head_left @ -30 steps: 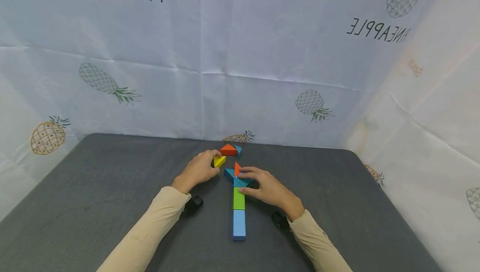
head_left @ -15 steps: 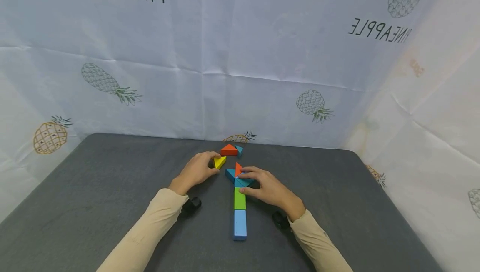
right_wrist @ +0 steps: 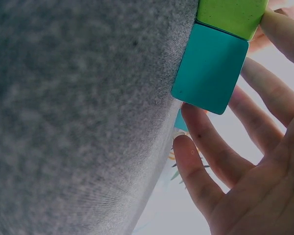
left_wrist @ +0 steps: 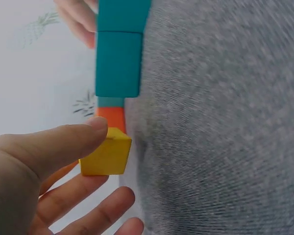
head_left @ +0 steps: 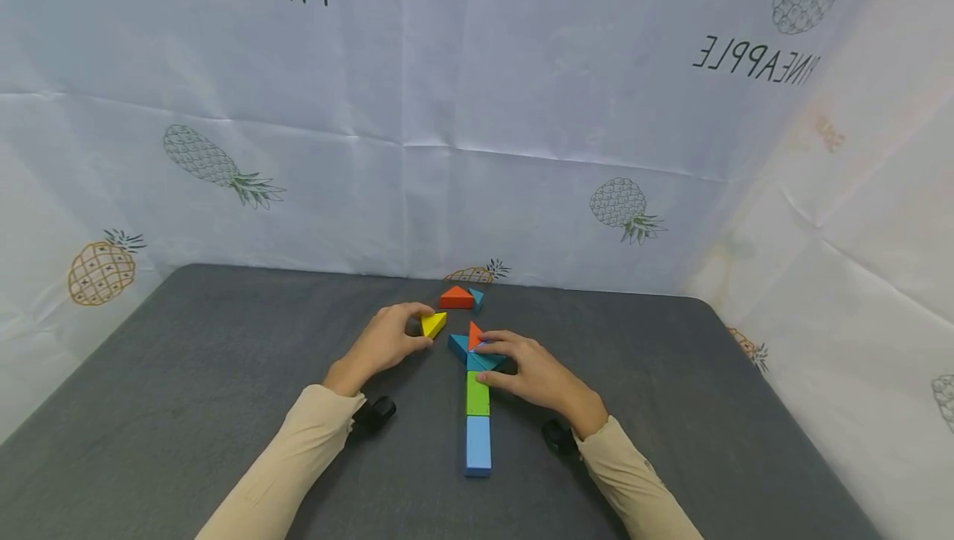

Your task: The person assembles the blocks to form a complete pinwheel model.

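A row of blocks lies on the grey table: a light blue block nearest me, a green block, then teal blocks with a small orange triangle at their far end. My right hand rests on the teal blocks with fairly straight fingers, and its thumb touches the green block. My left hand pinches a yellow triangle block just left of the row. In the left wrist view the thumb presses the yellow block.
A second orange triangle and a small teal piece lie near the table's far edge. A white cloth printed with pineapples hangs behind and to the right. A black wrist camera sits on each sleeve.
My left arm has drawn back a little toward me and to the left, its fingers still at the yellow triangle. The right hand and the row of blocks have stayed in place.
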The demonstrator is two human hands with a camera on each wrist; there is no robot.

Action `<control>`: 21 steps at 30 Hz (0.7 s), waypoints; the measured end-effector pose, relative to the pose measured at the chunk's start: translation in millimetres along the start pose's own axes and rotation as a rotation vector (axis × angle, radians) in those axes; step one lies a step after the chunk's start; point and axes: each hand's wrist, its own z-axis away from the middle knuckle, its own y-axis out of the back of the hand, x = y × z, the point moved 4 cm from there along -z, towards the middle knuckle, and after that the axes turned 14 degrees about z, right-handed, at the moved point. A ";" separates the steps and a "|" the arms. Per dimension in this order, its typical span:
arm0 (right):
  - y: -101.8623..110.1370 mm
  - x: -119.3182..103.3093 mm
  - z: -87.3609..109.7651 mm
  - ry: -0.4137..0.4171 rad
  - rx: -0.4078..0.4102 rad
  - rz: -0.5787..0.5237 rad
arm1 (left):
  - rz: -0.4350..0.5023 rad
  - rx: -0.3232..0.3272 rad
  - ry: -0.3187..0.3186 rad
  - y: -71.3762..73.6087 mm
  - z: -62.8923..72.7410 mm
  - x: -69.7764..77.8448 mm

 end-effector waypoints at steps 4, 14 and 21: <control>0.6 -0.5 0.2 -0.002 -0.003 -0.008 | 0.029 -0.001 -0.010 2.0 2.9 0.2; 0.1 0.2 0.1 -0.012 -0.010 -0.012 | 0.118 -0.051 0.041 2.4 7.6 -2.7; -0.5 0.4 0.0 -0.012 -0.012 -0.023 | 0.119 -0.110 0.042 4.0 9.0 -3.8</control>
